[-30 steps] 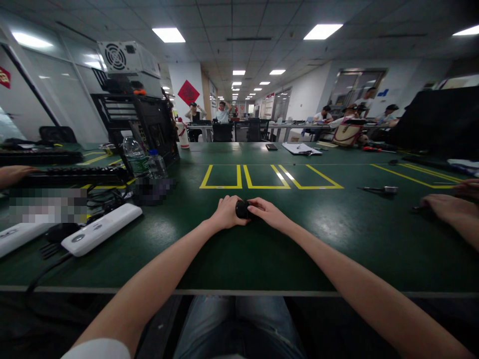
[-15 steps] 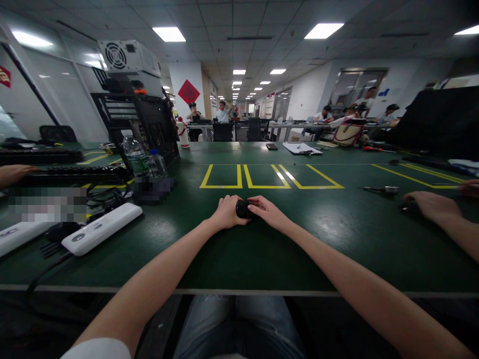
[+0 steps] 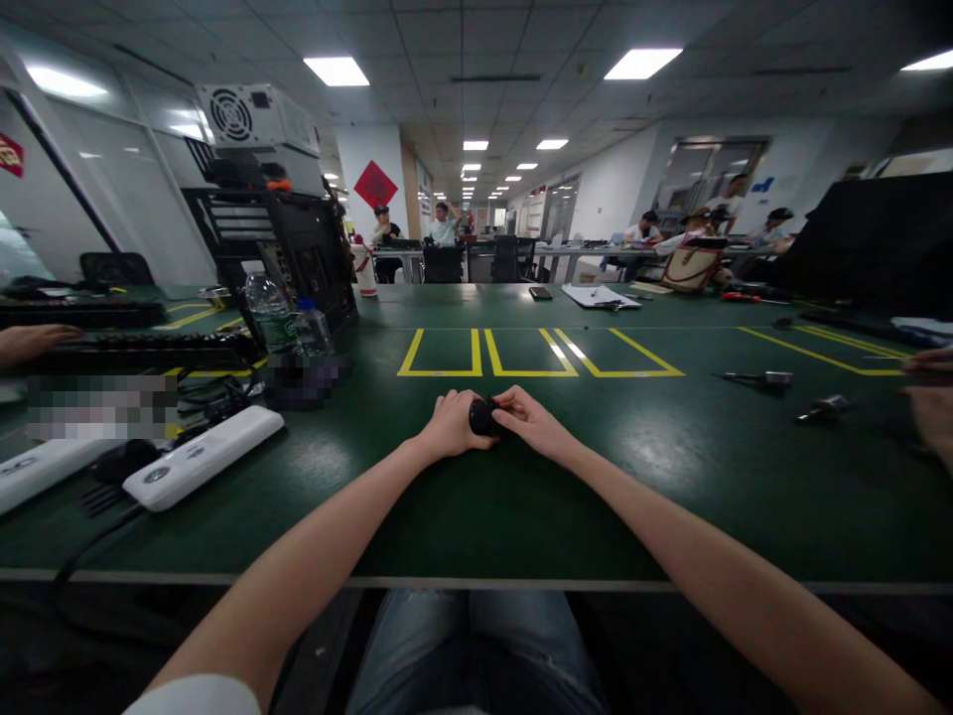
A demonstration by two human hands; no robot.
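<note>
Both of my hands meet over the green table (image 3: 417, 516), around a small round black object (image 3: 482, 417) whose kind I cannot make out. My left hand (image 3: 451, 421) wraps its fingers about the object from the left. From the right, my right hand (image 3: 530, 415) pinches its far side with thumb and fingertips. The fingers hide part of the object. Just beyond my hands, yellow tape outlines (image 3: 530, 373) mark the tabletop.
At left lie a white power strip (image 3: 204, 459), water bottles (image 3: 268, 310) and an open computer case (image 3: 298, 238). Two small metal-ended tools (image 3: 766, 379) lie at right, near a co-worker's hand (image 3: 934, 397). A clipboard (image 3: 602, 296) and a phone (image 3: 540, 293) are farther back.
My hands and the black object have hardly moved. The co-worker's hand at right has drawn back to the right, leaving a small metal-ended tool on the table.
</note>
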